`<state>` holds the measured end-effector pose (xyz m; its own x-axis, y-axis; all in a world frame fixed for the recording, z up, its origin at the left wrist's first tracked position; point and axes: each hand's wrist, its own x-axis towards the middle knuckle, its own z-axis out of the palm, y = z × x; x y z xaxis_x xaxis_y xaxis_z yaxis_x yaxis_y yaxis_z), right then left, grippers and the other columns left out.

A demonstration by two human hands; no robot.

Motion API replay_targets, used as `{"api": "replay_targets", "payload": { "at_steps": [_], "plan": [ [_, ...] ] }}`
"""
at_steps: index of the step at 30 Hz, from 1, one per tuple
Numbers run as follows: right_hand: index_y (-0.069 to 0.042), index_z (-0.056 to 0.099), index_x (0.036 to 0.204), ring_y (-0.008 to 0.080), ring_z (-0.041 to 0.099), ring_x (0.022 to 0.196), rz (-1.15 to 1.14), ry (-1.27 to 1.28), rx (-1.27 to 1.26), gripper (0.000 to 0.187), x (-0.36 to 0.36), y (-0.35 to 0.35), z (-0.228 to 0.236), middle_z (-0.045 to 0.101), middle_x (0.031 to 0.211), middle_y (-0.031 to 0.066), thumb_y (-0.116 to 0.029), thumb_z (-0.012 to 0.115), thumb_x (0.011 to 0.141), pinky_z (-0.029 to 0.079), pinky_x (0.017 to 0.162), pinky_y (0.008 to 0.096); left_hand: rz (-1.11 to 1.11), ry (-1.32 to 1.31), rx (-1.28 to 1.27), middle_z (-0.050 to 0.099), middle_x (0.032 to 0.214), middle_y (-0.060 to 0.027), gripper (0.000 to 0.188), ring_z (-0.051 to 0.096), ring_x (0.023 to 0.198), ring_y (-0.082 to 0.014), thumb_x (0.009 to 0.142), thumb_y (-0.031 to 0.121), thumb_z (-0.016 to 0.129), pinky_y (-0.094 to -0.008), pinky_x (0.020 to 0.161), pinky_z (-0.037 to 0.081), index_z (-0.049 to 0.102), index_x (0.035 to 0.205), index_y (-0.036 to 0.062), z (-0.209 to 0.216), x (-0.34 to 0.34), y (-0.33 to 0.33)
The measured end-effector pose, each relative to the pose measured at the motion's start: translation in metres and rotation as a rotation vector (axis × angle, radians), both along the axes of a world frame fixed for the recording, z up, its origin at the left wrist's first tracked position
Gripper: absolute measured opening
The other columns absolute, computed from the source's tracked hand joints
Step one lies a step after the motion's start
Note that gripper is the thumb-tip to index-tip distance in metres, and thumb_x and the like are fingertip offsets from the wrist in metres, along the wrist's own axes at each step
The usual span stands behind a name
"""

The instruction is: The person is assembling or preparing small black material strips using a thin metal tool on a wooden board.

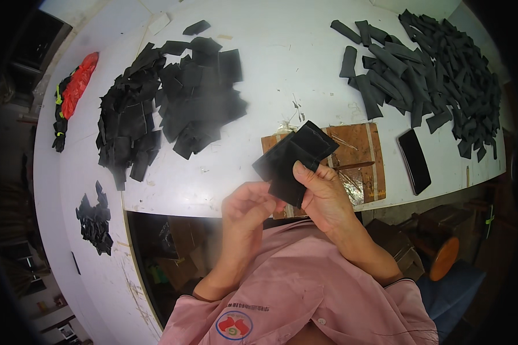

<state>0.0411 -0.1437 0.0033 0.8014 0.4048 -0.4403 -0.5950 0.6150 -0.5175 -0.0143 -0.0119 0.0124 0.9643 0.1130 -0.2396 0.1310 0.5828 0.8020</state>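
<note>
Several flat black pieces that look like fabric (pixel 290 164) overlap in front of me, above the near side of the table. My right hand (pixel 331 198) grips them from the right, its thumb pressed on top and its fingers behind. At their lower left edge, my left hand (pixel 247 210) is closed, with fingers curled and fingertips pinching the edge. Part of those fingertips is hidden by the pieces. Underneath lies a brown wooden board (pixel 374 149) with pale strips. A thin brown pointed tool (pixel 357 166) rests on it, beside my right hand.
Flat black pieces (pixel 198 98) lie heaped at the left, with a smaller heap of black scraps (pixel 95 221) nearer. Dark tube-shaped pieces (pixel 414 75) are piled at the far right. A phone (pixel 414 161) lies right of the board. A red plastic bag (pixel 80 83) sits far left.
</note>
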Motion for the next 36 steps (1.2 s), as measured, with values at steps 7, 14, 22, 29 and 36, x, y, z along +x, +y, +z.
{"api": "replay_targets", "payload": {
  "at_steps": [7, 14, 22, 29, 36],
  "plan": [
    [-0.001, 0.058, 0.091, 0.0120, 0.055, 0.080, 0.005, -0.010, -0.023, 0.019, 0.000, 0.002, -0.002, 0.058, 0.088, 0.0054, -0.018, 0.058, 0.082, 0.046, 0.073, 0.0281, 0.011, 0.012, 0.076, 0.061, 0.082, -0.0117, 0.017, 0.059, 0.068, -0.0182, 0.073, -0.001, 0.057, -0.0296, 0.065, 0.049, 0.056, 0.090, -0.0058, -0.002, 0.002, 0.000],
    [0.000, 0.060, 0.086, 0.0105, 0.054, 0.058, 0.119, -0.160, -0.198, 0.020, -0.005, 0.004, -0.006, 0.059, 0.072, 0.0029, -0.019, 0.055, 0.083, 0.045, 0.050, 0.0242, 0.067, 0.028, 0.288, 0.060, 0.074, -0.0057, 0.011, 0.055, 0.063, -0.0093, 0.075, 0.000, 0.059, -0.0212, 0.060, 0.046, 0.057, 0.085, -0.0043, 0.002, 0.004, -0.006],
    [-0.001, 0.055, 0.087, 0.0240, 0.052, 0.064, -0.008, -1.019, -1.013, 0.026, -0.021, -0.022, 0.007, 0.052, 0.076, 0.0104, -0.013, 0.067, 0.067, 0.042, 0.057, 0.0321, 0.054, 0.035, 0.718, 0.053, 0.067, 0.0010, 0.004, 0.047, 0.062, -0.0037, 0.074, -0.005, 0.054, -0.0171, 0.056, 0.039, 0.055, 0.074, -0.0012, -0.002, 0.004, -0.007],
    [-0.002, 0.049, 0.065, 0.0217, 0.048, 0.065, -0.193, -1.278, -1.168, 0.006, -0.024, -0.007, -0.018, 0.042, 0.066, 0.0089, -0.006, 0.052, 0.069, 0.041, 0.055, 0.0326, 0.162, -0.091, 1.084, 0.057, 0.071, -0.0046, 0.005, 0.050, 0.060, -0.0068, 0.077, -0.003, 0.054, -0.0190, 0.054, 0.042, 0.055, 0.082, -0.0033, -0.016, 0.001, -0.030],
    [-0.001, 0.053, 0.062, 0.0186, 0.049, 0.058, -0.311, -1.076, -1.104, 0.005, -0.022, -0.014, -0.032, 0.047, 0.063, 0.0097, -0.004, 0.055, 0.065, 0.041, 0.050, 0.0313, -0.068, 0.048, 0.131, 0.051, 0.069, -0.0052, 0.029, 0.031, 0.040, -0.0011, 0.076, -0.006, 0.049, -0.0146, 0.034, 0.023, 0.045, 0.104, -0.0029, -0.026, 0.018, 0.004]
  ]
}}
